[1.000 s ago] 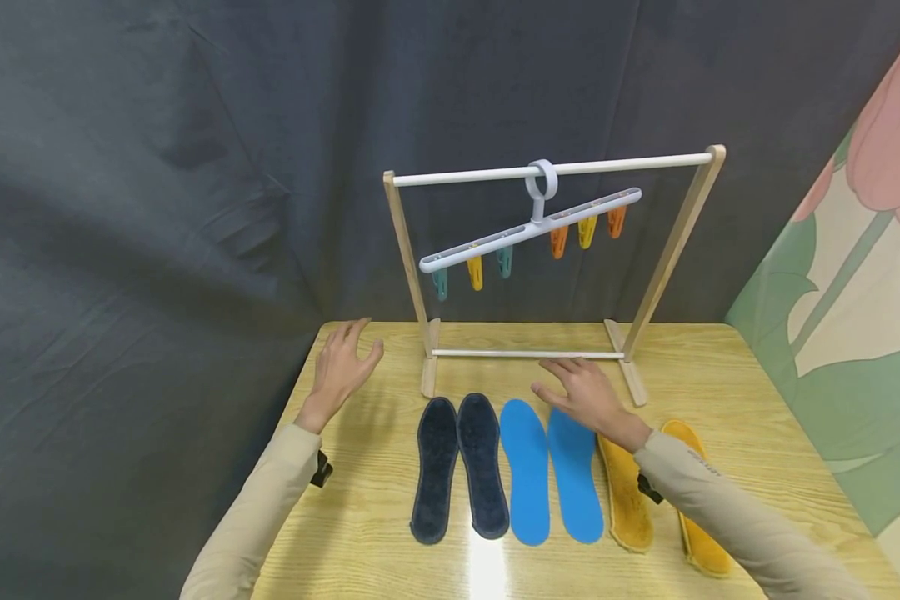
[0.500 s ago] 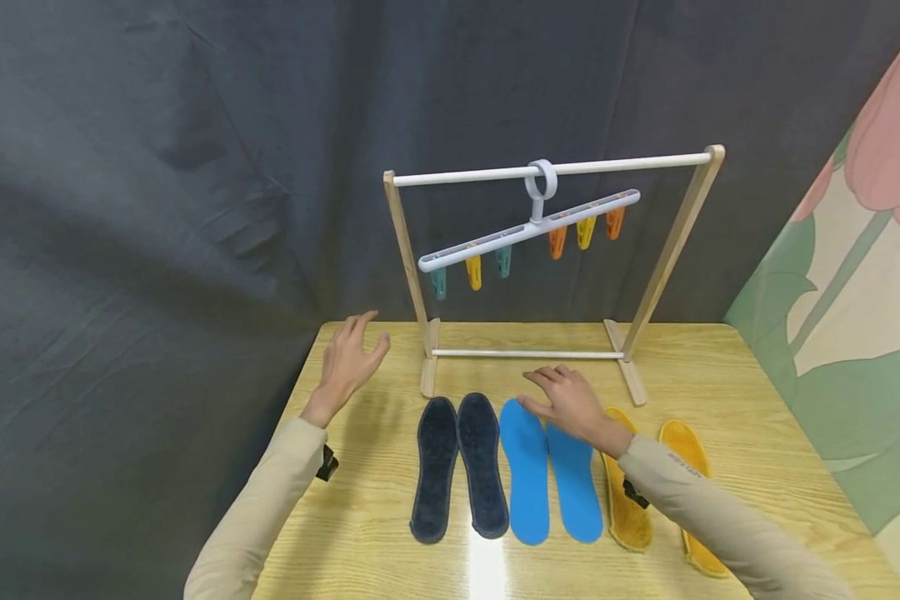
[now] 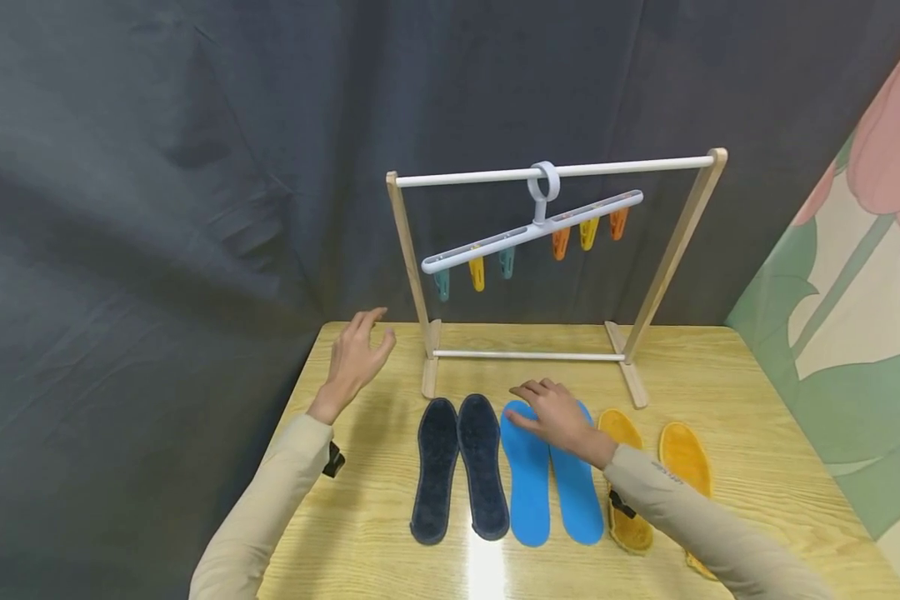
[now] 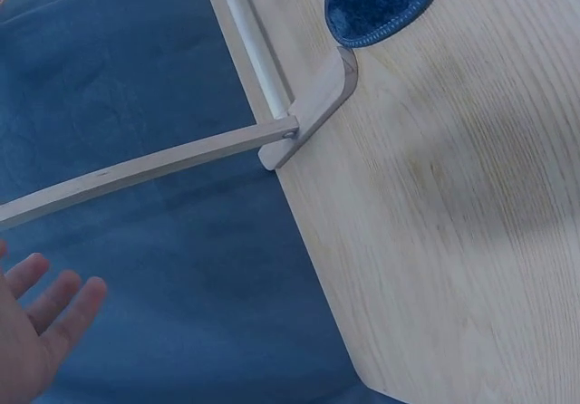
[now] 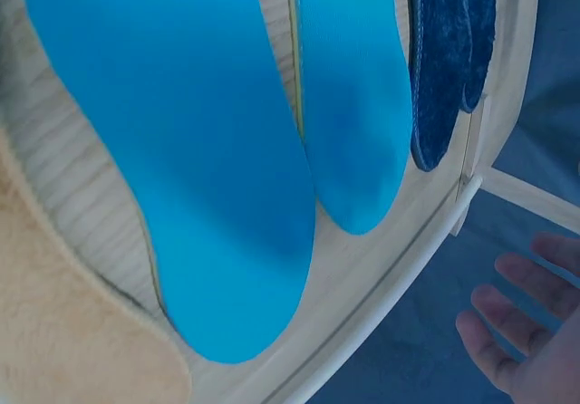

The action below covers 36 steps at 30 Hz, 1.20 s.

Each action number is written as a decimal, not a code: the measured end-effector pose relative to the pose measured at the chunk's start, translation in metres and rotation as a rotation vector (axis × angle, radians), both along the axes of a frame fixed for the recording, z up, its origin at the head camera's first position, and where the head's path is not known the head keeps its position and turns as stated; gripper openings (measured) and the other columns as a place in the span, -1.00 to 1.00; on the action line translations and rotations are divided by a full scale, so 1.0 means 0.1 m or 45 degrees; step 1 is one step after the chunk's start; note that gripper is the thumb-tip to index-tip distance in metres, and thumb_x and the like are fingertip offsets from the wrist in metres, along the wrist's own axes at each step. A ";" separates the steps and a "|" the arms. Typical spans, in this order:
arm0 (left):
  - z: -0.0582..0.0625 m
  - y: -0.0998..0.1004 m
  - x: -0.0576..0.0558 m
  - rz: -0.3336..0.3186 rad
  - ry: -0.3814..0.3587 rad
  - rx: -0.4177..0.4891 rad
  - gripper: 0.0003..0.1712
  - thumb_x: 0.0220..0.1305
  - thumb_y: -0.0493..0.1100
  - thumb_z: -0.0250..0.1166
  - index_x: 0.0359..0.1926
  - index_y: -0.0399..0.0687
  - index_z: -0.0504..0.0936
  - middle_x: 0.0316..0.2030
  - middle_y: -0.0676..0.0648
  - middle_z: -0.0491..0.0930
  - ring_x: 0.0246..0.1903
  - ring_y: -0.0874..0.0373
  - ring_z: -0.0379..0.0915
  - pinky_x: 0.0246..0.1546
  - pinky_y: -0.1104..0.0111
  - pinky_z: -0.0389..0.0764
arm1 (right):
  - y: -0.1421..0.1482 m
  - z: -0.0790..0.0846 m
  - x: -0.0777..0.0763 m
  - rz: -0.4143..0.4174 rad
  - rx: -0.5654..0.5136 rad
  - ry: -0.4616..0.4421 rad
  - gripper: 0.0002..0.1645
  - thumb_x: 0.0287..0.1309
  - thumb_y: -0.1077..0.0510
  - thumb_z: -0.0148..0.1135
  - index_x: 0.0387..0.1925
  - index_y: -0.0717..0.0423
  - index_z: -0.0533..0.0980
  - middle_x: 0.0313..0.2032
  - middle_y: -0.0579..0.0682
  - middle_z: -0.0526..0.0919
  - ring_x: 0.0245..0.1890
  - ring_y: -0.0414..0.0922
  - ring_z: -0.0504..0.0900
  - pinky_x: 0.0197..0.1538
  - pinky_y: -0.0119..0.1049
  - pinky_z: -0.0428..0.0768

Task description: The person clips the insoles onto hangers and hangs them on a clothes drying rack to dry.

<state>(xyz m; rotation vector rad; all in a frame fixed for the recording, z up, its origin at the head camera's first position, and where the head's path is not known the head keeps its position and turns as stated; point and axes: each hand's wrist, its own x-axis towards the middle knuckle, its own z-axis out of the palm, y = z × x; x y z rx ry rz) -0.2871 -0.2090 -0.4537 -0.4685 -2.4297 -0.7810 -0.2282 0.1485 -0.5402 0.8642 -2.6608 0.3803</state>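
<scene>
My left hand (image 3: 355, 358) is raised over the left side of the table, beside the rack's left post, fingers loosely bent and holding nothing. Over the upper ends of two blue insoles (image 3: 529, 500) hovers my right hand (image 3: 558, 417), also holding nothing; it hides part of them. In the right wrist view its fingers are spread apart, away from the blue insole (image 5: 199, 150). Two fuzzy navy insoles (image 3: 437, 475) lie left of the blue pair. To the right are two fuzzy yellow insoles (image 3: 682, 457), partly covered by my right sleeve.
Behind the insoles stands a wooden rack (image 3: 675, 250) with white rods. A pale hanger (image 3: 495, 242) with several coloured clips (image 3: 477, 273) hangs tilted from its top rod. A dark curtain (image 3: 195, 167) backs the table (image 3: 375, 500); a flower-patterned panel (image 3: 855, 333) is at right.
My right hand has moved left and slightly toward me, from the right blue insole to over the pair, uncovering more of the yellow insoles. My left hand has drifted slightly right.
</scene>
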 end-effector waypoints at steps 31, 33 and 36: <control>0.17 0.36 -0.10 -0.169 0.011 0.163 -0.56 0.44 -0.04 0.13 0.23 -0.14 0.53 -0.02 -0.13 0.59 -0.18 0.05 0.65 -0.35 0.23 0.74 | -0.47 -0.13 0.08 0.117 0.069 -0.086 -0.45 0.29 -0.18 0.26 0.09 0.14 0.59 0.01 0.13 0.62 -0.07 0.06 0.55 -0.07 -0.04 0.60; 0.17 0.40 -0.11 -0.159 0.009 0.172 -0.55 0.44 -0.05 0.13 0.22 -0.17 0.53 -0.01 -0.12 0.59 -0.17 0.06 0.65 -0.35 0.25 0.73 | -0.49 -0.16 0.09 0.128 0.094 -0.055 -0.45 0.30 -0.19 0.25 0.09 0.13 0.60 0.00 0.12 0.62 -0.08 0.05 0.56 -0.07 -0.06 0.60; 0.17 0.45 -0.12 -0.151 -0.005 0.188 -0.54 0.45 -0.05 0.12 0.23 -0.21 0.52 0.00 -0.11 0.59 -0.17 0.05 0.65 -0.35 0.27 0.73 | -0.53 -0.18 0.11 0.161 0.103 -0.018 -0.46 0.29 -0.17 0.27 0.07 0.15 0.60 -0.02 0.12 0.62 -0.11 0.04 0.56 -0.09 -0.07 0.62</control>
